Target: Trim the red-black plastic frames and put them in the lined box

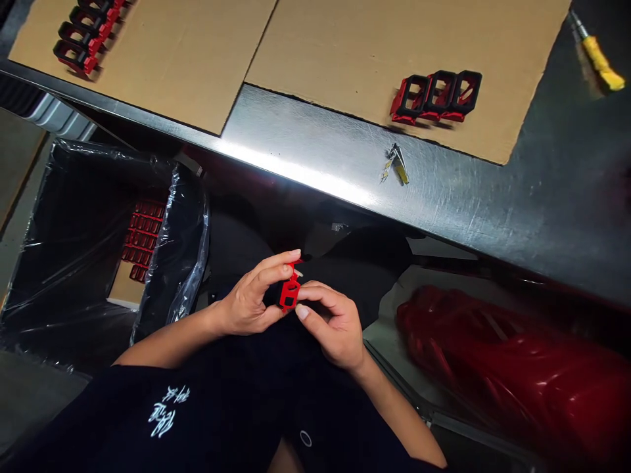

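Note:
A small red and black plastic part (290, 293) is held in front of my body, below the table's edge. My left hand (253, 297) grips it from the left, thumb underneath and fingers along its upper side. From the right, my right hand (336, 323) pinches at its lower right edge with thumb and forefinger. Fingers cover some of the part. On the cardboard ahead, three similar red and black parts (436, 97) stand in a row. Nail clippers (396, 164) lie on the bare metal just in front of them.
The metal table (305, 157) carries cardboard sheets (197, 59). More parts (86, 36) line up at the far left. A yellow-handled tool (599, 62) lies far right. At left, a plastic-lined bin (170, 263) holds rows of parts (142, 233); a red plastic bag (517, 355) sits at right.

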Demonstrator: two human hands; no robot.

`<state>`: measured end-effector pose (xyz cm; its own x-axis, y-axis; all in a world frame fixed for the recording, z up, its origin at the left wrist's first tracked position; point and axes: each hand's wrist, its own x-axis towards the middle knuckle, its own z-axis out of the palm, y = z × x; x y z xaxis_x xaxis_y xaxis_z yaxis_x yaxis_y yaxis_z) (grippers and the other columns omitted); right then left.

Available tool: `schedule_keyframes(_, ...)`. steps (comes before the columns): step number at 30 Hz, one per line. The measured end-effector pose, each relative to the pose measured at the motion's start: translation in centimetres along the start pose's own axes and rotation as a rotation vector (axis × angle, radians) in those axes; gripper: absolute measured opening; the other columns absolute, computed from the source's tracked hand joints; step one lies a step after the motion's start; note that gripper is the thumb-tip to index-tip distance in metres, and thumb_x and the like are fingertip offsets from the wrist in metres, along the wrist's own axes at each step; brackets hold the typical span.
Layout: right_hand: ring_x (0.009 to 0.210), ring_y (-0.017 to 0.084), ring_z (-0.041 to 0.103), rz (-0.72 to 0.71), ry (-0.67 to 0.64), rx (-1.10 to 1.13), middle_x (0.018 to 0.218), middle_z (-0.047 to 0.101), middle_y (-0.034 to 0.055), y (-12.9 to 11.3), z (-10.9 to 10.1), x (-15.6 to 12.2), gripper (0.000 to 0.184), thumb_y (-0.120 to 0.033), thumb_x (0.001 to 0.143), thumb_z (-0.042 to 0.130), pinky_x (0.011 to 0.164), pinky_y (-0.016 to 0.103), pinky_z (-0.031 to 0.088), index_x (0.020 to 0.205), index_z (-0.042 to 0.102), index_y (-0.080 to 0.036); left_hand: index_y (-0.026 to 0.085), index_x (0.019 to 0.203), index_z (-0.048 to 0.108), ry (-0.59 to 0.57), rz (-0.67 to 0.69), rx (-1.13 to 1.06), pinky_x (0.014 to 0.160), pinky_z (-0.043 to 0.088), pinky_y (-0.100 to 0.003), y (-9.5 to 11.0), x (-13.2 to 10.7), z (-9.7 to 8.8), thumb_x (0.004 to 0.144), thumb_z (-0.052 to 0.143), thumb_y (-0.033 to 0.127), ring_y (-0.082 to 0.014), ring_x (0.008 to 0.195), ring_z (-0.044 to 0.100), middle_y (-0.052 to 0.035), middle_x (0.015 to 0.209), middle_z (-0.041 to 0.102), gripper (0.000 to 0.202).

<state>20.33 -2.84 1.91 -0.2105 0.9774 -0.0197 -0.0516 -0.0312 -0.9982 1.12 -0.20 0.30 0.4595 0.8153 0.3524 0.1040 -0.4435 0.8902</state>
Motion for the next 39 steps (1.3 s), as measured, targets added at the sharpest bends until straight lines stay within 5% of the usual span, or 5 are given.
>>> schedule_keyframes(5, 0.073, 0.017, 0.068, 0.048, -0.022, 0.038, 0.085, 0.074, 0.0026, -0.2, 0.0, 0.2, 0.017, -0.017, 0.086, 0.069, 0.071, 0.031, 0.058, 0.100, 0.075, -0.024, 0.025, 0.157, 0.032, 0.014, 0.034, 0.040, 0.101, 0.063, -0.040, 0.0, 0.0, 0.0, 0.087, 0.066, 0.005, -0.0214, 0.121, 0.067, -0.0195, 0.155, 0.046, 0.081)
schedule_keyframes(12, 0.075, 0.015, 0.065, 0.231, -0.054, 0.199, 0.090, 0.071, 0.0014, 0.2, 0.0, 0.1, 0.014, -0.022, 0.085, 0.076, 0.072, 0.029, 0.055, 0.098, 0.077, -0.026, 0.020, 0.158, 0.030, -0.033, -0.064, 0.172, 0.106, 0.058, -0.053, 0.7, 0.0, -0.4, 0.086, 0.068, 0.012, -0.0319, 0.136, 0.055, -0.0217, 0.147, 0.050, 0.082)
schedule_keyframes(28, 0.072, 0.014, 0.059, 0.390, -0.063, 0.326, 0.085, 0.070, 0.0010, 0.0, 0.0, 0.2, 0.018, -0.039, 0.084, 0.081, 0.068, 0.027, 0.050, 0.095, 0.080, -0.025, 0.025, 0.156, 0.034, -0.087, -0.208, 0.166, 0.106, 0.058, -0.054, 1.3, 0.1, -0.9, 0.086, 0.077, 0.030, -0.0325, 0.131, 0.057, -0.0179, 0.139, 0.054, 0.082)
schedule_keyframes(39, 0.069, 0.015, 0.066, 0.438, 0.024, 0.473, 0.081, 0.076, 0.0013, 1.0, -0.2, -0.1, 0.022, -0.044, 0.088, 0.077, 0.070, 0.028, 0.054, 0.098, 0.080, -0.025, 0.015, 0.164, 0.007, -0.068, -0.016, 0.299, 0.094, 0.064, -0.049, 0.9, -0.2, -0.1, 0.087, 0.076, 0.028, -0.0306, 0.122, 0.066, -0.0242, 0.136, 0.060, 0.104)
